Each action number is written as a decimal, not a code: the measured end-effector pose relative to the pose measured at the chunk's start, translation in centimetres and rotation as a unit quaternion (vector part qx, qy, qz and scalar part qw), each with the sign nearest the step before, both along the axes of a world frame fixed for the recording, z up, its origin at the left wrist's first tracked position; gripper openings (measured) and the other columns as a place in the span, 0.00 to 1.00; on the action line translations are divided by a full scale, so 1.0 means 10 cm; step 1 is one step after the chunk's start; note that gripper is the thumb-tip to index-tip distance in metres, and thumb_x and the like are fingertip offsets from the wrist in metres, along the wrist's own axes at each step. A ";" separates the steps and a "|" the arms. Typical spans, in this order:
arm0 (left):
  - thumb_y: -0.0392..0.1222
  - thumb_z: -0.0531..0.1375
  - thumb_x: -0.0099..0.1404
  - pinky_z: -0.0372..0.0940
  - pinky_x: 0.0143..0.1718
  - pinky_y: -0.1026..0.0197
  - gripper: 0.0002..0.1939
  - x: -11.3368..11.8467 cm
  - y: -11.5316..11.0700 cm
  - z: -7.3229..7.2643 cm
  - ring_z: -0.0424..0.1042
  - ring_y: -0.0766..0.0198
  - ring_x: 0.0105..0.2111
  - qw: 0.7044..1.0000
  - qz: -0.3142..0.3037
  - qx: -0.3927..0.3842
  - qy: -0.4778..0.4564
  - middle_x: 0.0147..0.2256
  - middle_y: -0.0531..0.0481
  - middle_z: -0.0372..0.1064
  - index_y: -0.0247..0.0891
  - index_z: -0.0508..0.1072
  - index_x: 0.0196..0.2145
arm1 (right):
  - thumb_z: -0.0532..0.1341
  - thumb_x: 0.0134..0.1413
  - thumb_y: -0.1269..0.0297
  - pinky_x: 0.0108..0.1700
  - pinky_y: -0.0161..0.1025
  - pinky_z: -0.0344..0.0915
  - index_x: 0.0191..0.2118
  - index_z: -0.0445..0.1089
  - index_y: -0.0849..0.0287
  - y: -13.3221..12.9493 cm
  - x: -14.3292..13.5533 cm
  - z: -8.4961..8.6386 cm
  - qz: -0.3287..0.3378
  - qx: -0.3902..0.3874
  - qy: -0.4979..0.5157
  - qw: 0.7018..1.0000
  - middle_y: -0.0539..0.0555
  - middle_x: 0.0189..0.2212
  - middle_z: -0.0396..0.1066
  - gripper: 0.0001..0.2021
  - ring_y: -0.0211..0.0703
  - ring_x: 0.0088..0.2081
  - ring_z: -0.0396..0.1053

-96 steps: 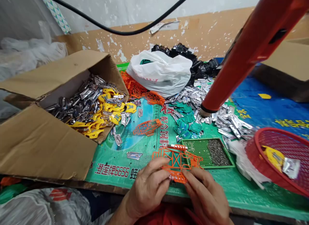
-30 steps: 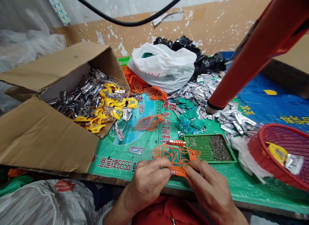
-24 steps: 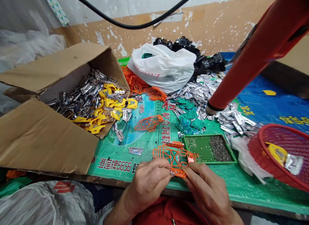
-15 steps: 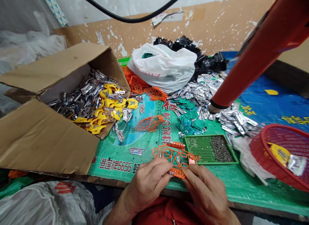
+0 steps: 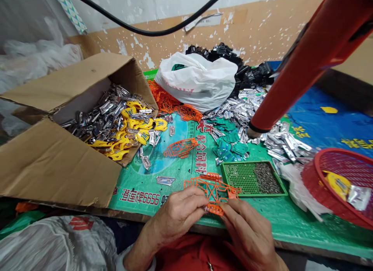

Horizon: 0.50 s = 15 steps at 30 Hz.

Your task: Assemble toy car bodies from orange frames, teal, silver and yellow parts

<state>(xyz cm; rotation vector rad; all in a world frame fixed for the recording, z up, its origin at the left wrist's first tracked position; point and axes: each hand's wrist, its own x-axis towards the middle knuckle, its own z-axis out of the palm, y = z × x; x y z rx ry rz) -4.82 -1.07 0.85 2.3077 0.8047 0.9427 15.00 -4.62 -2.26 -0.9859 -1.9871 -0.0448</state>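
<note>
Both hands grip the near edge of an orange plastic lattice frame [image 5: 211, 189] at the front of the table. My left hand [image 5: 182, 211] pinches its left part between thumb and fingers. At the right part, my right hand [image 5: 247, 224] has its fingers closed on the edge. Small shiny bits show at the near edge by my left fingertips, too small to name. Just beyond my right hand is a green perforated tray [image 5: 240, 179] with many small metal pins [image 5: 266, 179]. A second orange frame [image 5: 181, 147] lies farther off, and a silver metal piece [image 5: 165, 180] lies left of the held frame.
At left, a tipped cardboard box [image 5: 87, 170] spills silver and yellow pieces [image 5: 136, 125]. Behind are a white plastic bag [image 5: 201, 82] and silver parts [image 5: 247, 104]. Green pieces [image 5: 230, 145] lie mid-table. A red pole-like tool [image 5: 294, 69] slants down at right, above a red basket [image 5: 313, 189].
Both hands keep hold of the orange frame, almost in place. The frame looks slightly flatter. The red tool and black cable appear slightly shifted in the view.
</note>
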 end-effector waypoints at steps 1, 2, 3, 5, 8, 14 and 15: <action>0.29 0.56 0.65 0.70 0.36 0.64 0.07 0.00 0.00 0.00 0.72 0.64 0.35 1.000 0.000 -0.005 0.003 0.33 0.45 0.72 0.33 0.72 0.39 | 0.55 0.58 0.76 0.34 0.35 0.70 0.41 0.69 0.65 0.00 0.00 0.01 0.002 0.002 0.000 1.000 0.58 0.30 0.74 0.08 0.41 0.33 0.72; 0.29 0.56 0.65 0.69 0.36 0.64 0.07 -0.01 -0.01 0.00 0.71 0.64 0.34 1.000 0.000 -0.009 0.004 0.32 0.46 0.71 0.34 0.72 0.39 | 0.55 0.58 0.76 0.34 0.35 0.70 0.41 0.69 0.65 0.00 0.00 0.01 0.003 0.003 0.001 1.000 0.58 0.30 0.74 0.08 0.41 0.33 0.72; 0.29 0.56 0.65 0.69 0.35 0.63 0.07 -0.01 -0.02 0.01 0.71 0.64 0.34 1.000 0.000 -0.010 0.003 0.32 0.46 0.71 0.33 0.72 0.38 | 0.55 0.58 0.76 0.34 0.35 0.70 0.41 0.69 0.64 -0.01 0.00 0.01 0.003 0.005 0.003 1.000 0.58 0.30 0.74 0.08 0.41 0.33 0.72; 0.28 0.56 0.64 0.68 0.34 0.63 0.06 -0.02 -0.04 0.01 0.70 0.64 0.33 1.000 0.000 -0.012 0.000 0.31 0.47 0.71 0.33 0.71 0.38 | 0.55 0.59 0.76 0.35 0.35 0.71 0.41 0.69 0.65 -0.01 -0.01 0.01 0.004 0.007 0.007 1.000 0.58 0.30 0.74 0.08 0.41 0.34 0.72; 0.29 0.57 0.64 0.67 0.33 0.64 0.05 -0.02 -0.06 0.01 0.70 0.65 0.32 1.000 0.002 -0.012 -0.008 0.30 0.47 0.71 0.33 0.72 0.37 | 0.56 0.58 0.76 0.35 0.34 0.70 0.41 0.69 0.65 -0.03 -0.01 0.01 0.005 0.008 0.011 1.000 0.59 0.31 0.74 0.07 0.40 0.34 0.72; 0.30 0.58 0.64 0.67 0.33 0.65 0.04 0.00 -0.08 -0.01 0.70 0.65 0.31 1.000 0.003 0.003 -0.027 0.30 0.47 0.72 0.32 0.72 0.37 | 0.55 0.60 0.74 0.33 0.34 0.70 0.41 0.69 0.64 -0.05 -0.01 0.02 0.001 -0.004 0.008 1.000 0.58 0.31 0.73 0.07 0.39 0.33 0.72; 0.30 0.58 0.64 0.67 0.32 0.65 0.04 0.00 -0.08 -0.02 0.70 0.65 0.31 1.000 0.003 0.005 -0.028 0.30 0.47 0.72 0.32 0.72 0.37 | 0.55 0.60 0.74 0.33 0.34 0.70 0.41 0.69 0.64 -0.05 -0.01 0.02 0.001 -0.005 0.006 1.000 0.58 0.31 0.73 0.07 0.39 0.33 0.72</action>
